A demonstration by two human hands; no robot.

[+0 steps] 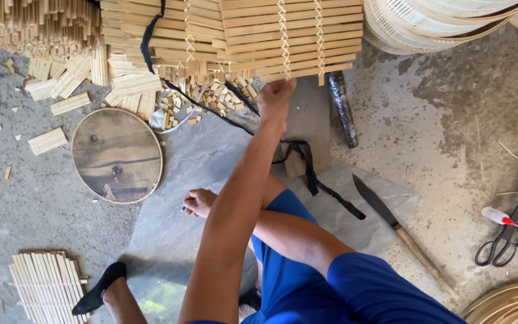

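My left hand [274, 99] is stretched far out and closed around the near edge of a woven bamboo slat mat [283, 39], right where a white binding cord [283, 36] comes down. My right hand [198, 202] sits low by my knee, curled shut on a small thing with a blue and white tip; I cannot tell what it is.

The mat lies on a pile of other mats at the far side of the floor. It looks light and a bit bendy, because the thin slats are tied side by side. I think the slat ends could snap or slip out, so the bound edge near the cord is the best place to hold.

A black strap [307, 168] trails from the pile past my arm. Just right of it lies a long knife [391, 219] with a wooden handle. A round wooden board [117, 155] is on the left, with cut bamboo bits [205, 96] above it. Scissors [499, 246] and a small glue bottle [497, 216] lie far right on the concrete floor [439, 126].
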